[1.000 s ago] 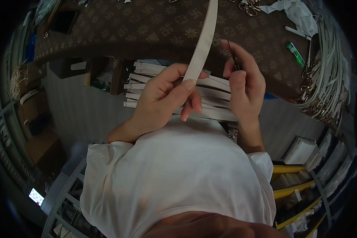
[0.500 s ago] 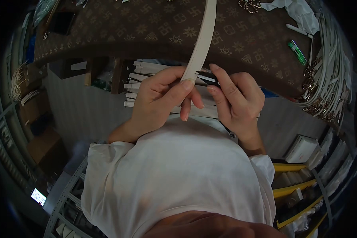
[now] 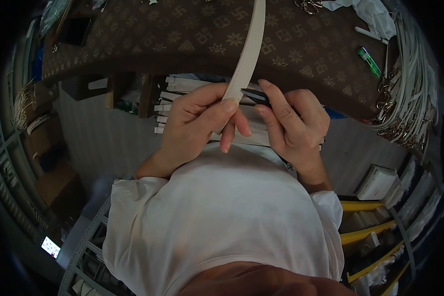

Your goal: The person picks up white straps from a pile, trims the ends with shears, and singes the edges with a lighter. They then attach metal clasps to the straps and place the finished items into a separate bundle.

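A long cream strap (image 3: 249, 56) with stitching along its edge runs from the top of the head view down to my left hand (image 3: 197, 116). My left thumb and fingers pinch its lower part, while the other fingers curl below. My right hand (image 3: 298, 121) is closed around small dark thread snips (image 3: 256, 96). Their pointed tips meet the right edge of the strap, just above my left thumb. The handle end is largely hidden by my right fingers.
A brown patterned cloth (image 3: 182, 37) covers the table. At right are a green lighter (image 3: 369, 61), a white plastic bag (image 3: 375, 18) and a bundle of pale straps (image 3: 414, 74) with metal clasps. Pale strips (image 3: 170, 108) lie stacked below the table edge. Shelving with yellow edges (image 3: 362, 234) stands at lower right.
The snips' blades, apart before, now sit close together at the strap's edge. My left hand and the strap have shifted slightly left.
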Motion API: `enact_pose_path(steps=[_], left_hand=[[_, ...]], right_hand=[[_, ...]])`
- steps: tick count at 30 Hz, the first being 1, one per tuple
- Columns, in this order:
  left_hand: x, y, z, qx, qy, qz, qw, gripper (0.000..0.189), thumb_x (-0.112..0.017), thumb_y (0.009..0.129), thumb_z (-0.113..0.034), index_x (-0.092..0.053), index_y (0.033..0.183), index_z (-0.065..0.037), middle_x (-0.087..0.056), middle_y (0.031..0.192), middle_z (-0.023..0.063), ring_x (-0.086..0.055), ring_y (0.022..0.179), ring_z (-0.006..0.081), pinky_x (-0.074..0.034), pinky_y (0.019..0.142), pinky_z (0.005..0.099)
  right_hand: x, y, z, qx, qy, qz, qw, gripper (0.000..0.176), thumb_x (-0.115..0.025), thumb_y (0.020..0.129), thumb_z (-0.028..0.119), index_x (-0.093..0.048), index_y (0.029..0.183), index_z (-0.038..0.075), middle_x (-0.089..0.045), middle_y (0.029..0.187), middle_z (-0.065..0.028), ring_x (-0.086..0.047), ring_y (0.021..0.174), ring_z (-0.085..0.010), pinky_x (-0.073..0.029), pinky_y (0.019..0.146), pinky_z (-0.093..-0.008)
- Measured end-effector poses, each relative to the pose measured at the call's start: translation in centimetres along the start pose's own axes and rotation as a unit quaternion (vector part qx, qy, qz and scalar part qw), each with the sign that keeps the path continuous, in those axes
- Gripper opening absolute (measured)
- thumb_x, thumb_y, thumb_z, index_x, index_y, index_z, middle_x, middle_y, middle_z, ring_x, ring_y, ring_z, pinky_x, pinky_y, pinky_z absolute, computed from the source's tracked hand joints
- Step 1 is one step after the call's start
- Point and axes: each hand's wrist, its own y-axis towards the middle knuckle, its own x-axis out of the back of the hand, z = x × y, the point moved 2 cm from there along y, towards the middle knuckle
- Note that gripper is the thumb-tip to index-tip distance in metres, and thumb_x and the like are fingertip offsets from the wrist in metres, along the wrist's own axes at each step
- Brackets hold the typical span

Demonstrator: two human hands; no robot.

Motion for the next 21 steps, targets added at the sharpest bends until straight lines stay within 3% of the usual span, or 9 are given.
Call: enact_pose_path(steps=[6,8,9,12,15,17,21], left_hand=[[0.0,0.0,0.0,0.012,-0.012,0.003,1.000,0.026,-0.039,0.090,-0.012,-0.048,0.107,0.005,-0.059,0.072,0.0127,-0.049,0.047,0.0093,-0.041,0.047,0.0189],[-0.1,0.0,-0.1,0.015,-0.024,0.015,1.000,0.026,-0.039,0.090,-0.012,-0.048,0.107,0.005,-0.059,0.071,0.0128,-0.049,0.047,0.0094,-0.040,0.047,0.0186],[-0.2,0.0,-0.2,0.026,-0.033,0.017,0.999,0.026,-0.039,0.090,-0.013,-0.048,0.107,0.005,-0.059,0.071,0.0128,-0.048,0.047,0.0094,-0.040,0.047,0.0184],[-0.1,0.0,-0.1,0.040,-0.045,0.022,0.998,0.025,-0.039,0.090,-0.014,-0.048,0.106,0.004,-0.059,0.071,0.0125,-0.048,0.047,0.0095,-0.039,0.047,0.0184],[-0.2,0.1,0.2,0.045,-0.054,0.032,0.997,0.024,-0.039,0.090,-0.014,-0.048,0.104,0.003,-0.059,0.071,0.0122,-0.048,0.047,0.0097,-0.039,0.047,0.0186],[-0.2,0.1,0.2,0.045,-0.060,0.037,0.996,0.024,-0.039,0.090,-0.015,-0.048,0.103,0.003,-0.059,0.071,0.0122,-0.048,0.048,0.0099,-0.039,0.047,0.0186],[-0.1,0.0,0.4,0.073,-0.055,0.034,0.995,0.024,-0.040,0.090,-0.016,-0.049,0.101,0.003,-0.058,0.070,0.0115,-0.047,0.049,0.0098,-0.037,0.045,0.0191]], right_hand=[[0.0,0.1,-0.2,0.032,-0.020,-0.012,0.999,0.036,-0.070,0.062,0.017,-0.063,0.095,0.005,-0.039,0.057,-0.0018,-0.038,0.045,-0.0143,-0.031,0.039,-0.0246],[0.2,0.2,-0.8,-0.064,0.059,-0.026,0.996,0.034,-0.069,0.067,0.016,-0.060,0.096,0.001,-0.042,0.059,-0.0031,-0.039,0.047,-0.0136,-0.033,0.042,-0.0233],[0.1,0.2,-1.1,-0.063,0.059,-0.026,0.996,0.034,-0.069,0.067,0.016,-0.060,0.096,0.001,-0.042,0.059,-0.0031,-0.039,0.047,-0.0136,-0.033,0.042,-0.0233],[0.3,-0.2,-1.8,-0.177,0.235,-0.096,0.951,0.031,-0.067,0.073,0.015,-0.057,0.096,-0.003,-0.045,0.061,-0.0017,-0.040,0.051,-0.0098,-0.034,0.045,-0.0226],[0.3,0.7,-0.6,-0.270,0.403,-0.029,0.874,0.029,-0.065,0.075,0.014,-0.056,0.096,-0.004,-0.050,0.067,0.0005,-0.043,0.058,-0.0051,-0.035,0.049,-0.0205],[-0.5,1.4,0.3,-0.352,0.515,0.039,0.781,0.023,-0.065,0.075,0.011,-0.058,0.090,-0.004,-0.053,0.068,0.0005,-0.044,0.061,-0.0025,-0.035,0.050,-0.0182],[-1.9,2.0,0.0,-0.361,0.476,0.136,0.790,0.016,-0.065,0.075,0.010,-0.060,0.082,-0.003,-0.055,0.066,0.0005,-0.045,0.061,-0.0012,-0.036,0.051,-0.0162]])
